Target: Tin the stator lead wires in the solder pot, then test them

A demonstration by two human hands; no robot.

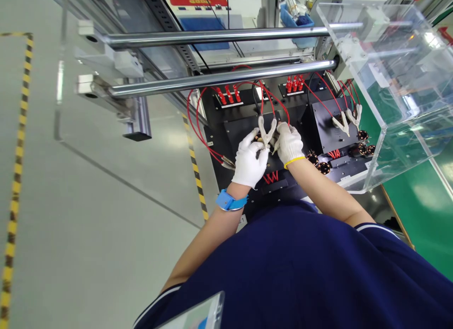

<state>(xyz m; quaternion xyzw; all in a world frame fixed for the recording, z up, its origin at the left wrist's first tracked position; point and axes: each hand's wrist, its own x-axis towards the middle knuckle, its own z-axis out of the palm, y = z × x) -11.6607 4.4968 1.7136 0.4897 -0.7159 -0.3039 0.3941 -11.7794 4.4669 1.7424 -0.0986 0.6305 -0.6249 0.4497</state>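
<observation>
My left hand (250,163), in a white glove, has its thumb and fingers closed near the jaws of a pale alligator clip (267,130). What they pinch is partly hidden. Behind these fingers shows a bit of a copper-wound coil (258,138). My right hand (290,144), in a white knit glove with a yellow cuff, is closed round a second clip on a red wire; its tip (274,151) points toward my left thumb. Both hands are over the left black plate (238,131) of the fixture. Another clip (228,163) lies left of my left hand.
Two steel rods (226,78) cross above the fixture. A clear acrylic cover (375,107) stands at the right. More clips (341,124) rest on the right black plate (327,135), with copper-wound coils (323,167) nearby. Red connectors (230,94) line the back; a blue bin (296,22) is beyond.
</observation>
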